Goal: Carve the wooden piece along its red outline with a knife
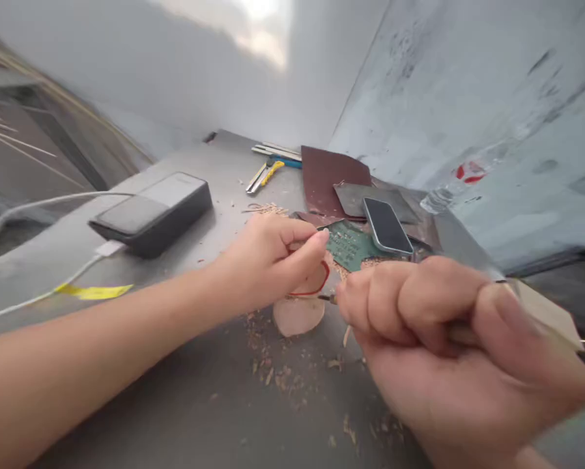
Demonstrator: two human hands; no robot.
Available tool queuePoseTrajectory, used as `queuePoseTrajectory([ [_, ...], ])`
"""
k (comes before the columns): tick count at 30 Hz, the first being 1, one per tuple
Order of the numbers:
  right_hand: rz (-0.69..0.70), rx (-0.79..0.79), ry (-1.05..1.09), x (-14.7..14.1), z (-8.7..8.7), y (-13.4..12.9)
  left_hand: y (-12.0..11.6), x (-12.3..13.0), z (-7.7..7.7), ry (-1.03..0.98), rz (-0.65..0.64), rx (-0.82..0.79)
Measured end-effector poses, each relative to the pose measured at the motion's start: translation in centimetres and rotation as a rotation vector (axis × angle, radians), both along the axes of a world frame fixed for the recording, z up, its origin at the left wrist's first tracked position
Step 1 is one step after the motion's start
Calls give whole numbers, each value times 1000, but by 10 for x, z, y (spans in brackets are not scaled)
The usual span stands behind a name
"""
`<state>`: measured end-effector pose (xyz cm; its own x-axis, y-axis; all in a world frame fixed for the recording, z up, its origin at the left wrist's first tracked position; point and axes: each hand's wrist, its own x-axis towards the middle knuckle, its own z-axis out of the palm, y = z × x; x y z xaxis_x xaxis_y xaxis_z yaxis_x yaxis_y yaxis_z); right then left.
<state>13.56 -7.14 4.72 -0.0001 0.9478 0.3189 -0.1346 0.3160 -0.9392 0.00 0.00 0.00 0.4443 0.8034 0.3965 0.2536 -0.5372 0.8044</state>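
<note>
My left hand (285, 257) is closed, thumb and forefinger pressed together, on a pale rounded piece of wood (298, 317). A red curved line runs along the wood, whose upper part is hidden by my fingers. My right hand (419, 312), a fist in the foreground, is wrapped round a carving tool (328, 298). Only the tool's thin dark shaft shows, pointing left at the wood; whether its tip touches is unclear. Wood shavings (283, 378) lie scattered below the piece. A pale block-like shape (546, 312) shows behind my right thumb; I cannot tell whether it is held.
A phone (388, 225) rests near a green cutting mat (348, 244) and brown sheets (329, 176). Behind lies a yellow utility knife (271, 174). A dark box-shaped device (156, 212) with a white cable stands left. A clear bottle (461, 179) is at right, by the wall.
</note>
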Motion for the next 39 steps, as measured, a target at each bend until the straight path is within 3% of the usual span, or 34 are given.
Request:
queuePoseTrajectory([
  [5,46,83,8,8,-12,-1,-5,2,1,0,-22,-102],
  [11,63,145,11,11,-29,5,-4,9,5,38,18,-118],
  [17,93,44,-14,14,-18,-1,-5,9,3,24,16,-109],
  [24,38,57,-108,10,2,-5,-3,9,2,49,54,-86],
  [33,0,196,-26,9,-24,6,0,14,6,62,94,-184],
  [39,47,202,102,15,-22,21,-3,14,7,57,100,-95],
])
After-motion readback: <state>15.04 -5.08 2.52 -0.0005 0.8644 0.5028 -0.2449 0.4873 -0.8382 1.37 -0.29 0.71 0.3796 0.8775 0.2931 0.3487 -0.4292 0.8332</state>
